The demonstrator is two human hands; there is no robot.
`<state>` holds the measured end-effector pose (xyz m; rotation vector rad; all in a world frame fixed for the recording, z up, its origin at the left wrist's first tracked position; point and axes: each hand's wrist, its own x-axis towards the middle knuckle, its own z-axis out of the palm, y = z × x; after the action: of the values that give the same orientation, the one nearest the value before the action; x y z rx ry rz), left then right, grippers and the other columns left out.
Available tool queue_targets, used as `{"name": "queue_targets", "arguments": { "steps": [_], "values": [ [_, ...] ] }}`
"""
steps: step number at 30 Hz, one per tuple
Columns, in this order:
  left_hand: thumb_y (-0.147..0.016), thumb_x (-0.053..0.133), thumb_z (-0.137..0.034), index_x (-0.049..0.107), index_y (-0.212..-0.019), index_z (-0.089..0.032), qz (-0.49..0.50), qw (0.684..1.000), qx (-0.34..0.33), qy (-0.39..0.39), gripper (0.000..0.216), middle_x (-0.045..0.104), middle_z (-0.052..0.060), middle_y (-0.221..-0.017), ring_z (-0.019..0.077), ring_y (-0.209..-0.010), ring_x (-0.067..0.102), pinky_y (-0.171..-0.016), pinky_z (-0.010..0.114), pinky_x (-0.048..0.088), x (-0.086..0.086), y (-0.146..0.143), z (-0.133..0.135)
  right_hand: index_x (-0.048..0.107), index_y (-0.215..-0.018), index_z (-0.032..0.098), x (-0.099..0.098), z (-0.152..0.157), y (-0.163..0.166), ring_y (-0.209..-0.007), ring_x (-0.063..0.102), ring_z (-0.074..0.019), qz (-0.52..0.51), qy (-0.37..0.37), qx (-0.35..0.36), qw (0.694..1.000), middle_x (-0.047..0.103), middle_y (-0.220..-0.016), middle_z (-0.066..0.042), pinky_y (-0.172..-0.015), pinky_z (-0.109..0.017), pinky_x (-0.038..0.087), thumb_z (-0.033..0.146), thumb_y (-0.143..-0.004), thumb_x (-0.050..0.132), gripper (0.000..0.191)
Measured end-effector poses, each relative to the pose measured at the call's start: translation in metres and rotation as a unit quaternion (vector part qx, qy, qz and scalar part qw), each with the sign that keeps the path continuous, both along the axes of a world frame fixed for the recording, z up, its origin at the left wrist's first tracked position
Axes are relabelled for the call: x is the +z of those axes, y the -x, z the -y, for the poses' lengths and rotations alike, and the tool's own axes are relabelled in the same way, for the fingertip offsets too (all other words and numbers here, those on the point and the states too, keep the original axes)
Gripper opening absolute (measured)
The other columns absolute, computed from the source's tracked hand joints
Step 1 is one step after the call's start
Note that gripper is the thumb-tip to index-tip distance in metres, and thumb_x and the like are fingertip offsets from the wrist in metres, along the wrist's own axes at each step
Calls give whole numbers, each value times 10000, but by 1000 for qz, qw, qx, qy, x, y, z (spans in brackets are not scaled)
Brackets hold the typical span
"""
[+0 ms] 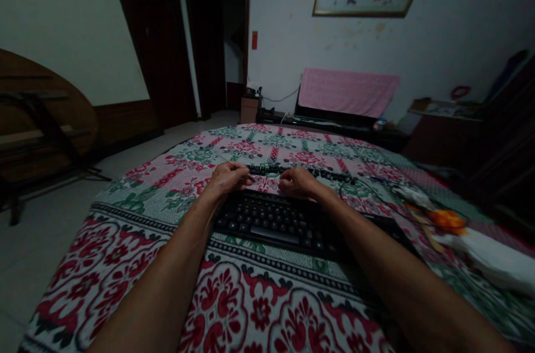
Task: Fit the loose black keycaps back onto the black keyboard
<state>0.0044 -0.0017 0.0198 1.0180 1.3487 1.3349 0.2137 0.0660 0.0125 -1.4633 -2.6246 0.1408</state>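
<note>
A black keyboard (273, 236) lies on the patterned cloth (234, 297), its near edge towards me. My left hand (229, 177) hovers by its far left edge, thumb and fingers pinched together. Opposite it, my right hand (298, 181) is closed in a similar pinch, with its forearm passing over the keyboard's right part. A faint pale line seems to run between both sets of fingertips, too thin and dim to name. Just beyond my hands stretches a bumpy black strip (330, 175), partly hidden by them; its kind is unclear.
To the right lie a thin black cable (378, 194), an orange item (449, 221) and a white bundle (493, 258). A pink cloth (349, 91) covers something by the far wall. A folded round table (45, 102) leans at left.
</note>
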Motion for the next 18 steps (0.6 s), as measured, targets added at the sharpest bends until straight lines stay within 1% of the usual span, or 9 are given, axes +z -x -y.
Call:
{"name": "queue_targets", "arguments": {
  "steps": [2,4,7,10,13,18],
  "values": [
    [-677,631,-199,533,-756,-134,-36,999,-36,-2,142,668,59,-629,145,-546,638,-468,201,464,2,-6,3,715,-844,173,2,13,-18,-668,577,-127,-5,22,7,1000,691,-760,-23,-594,-190,358,307,-794,461,291],
    [-676,641,-244,557,-753,-138,-87,994,-64,-6,155,665,53,-604,146,-540,631,-460,197,453,3,-13,5,708,-904,179,2,25,-32,-705,590,-134,-21,27,-14,999,700,-817,-28,-612,-188,367,320,-798,478,290],
    [-655,665,-276,568,-707,-145,-161,984,-71,-4,171,643,37,-543,137,-478,597,-420,187,414,4,-23,7,697,-946,180,-2,39,-44,-734,603,-142,-48,34,-21,998,700,-846,-36,-618,-192,374,329,-822,452,313],
    [-651,667,-284,563,-684,-151,-204,976,-75,-2,172,627,24,-513,124,-427,562,-394,183,383,7,-30,11,700,-913,186,-10,47,-47,-746,609,-146,-64,33,3,997,700,-838,-34,-625,-197,378,337,-837,422,325],
    [-659,650,-263,567,-675,-158,-238,967,-88,7,135,613,11,-494,127,-420,560,-385,182,371,11,-35,14,698,-916,188,-16,50,-46,-778,613,-153,-72,27,3,997,701,-873,-41,-655,-201,387,320,-829,434,308],
    [-641,658,-278,579,-620,-169,-298,950,-89,16,136,562,-11,-425,124,-391,535,-378,180,339,10,-42,16,697,-931,190,-15,53,-45,-806,615,-157,-76,37,-2,996,700,-909,-50,-690,-206,398,288,-829,435,299]
  ]
}}
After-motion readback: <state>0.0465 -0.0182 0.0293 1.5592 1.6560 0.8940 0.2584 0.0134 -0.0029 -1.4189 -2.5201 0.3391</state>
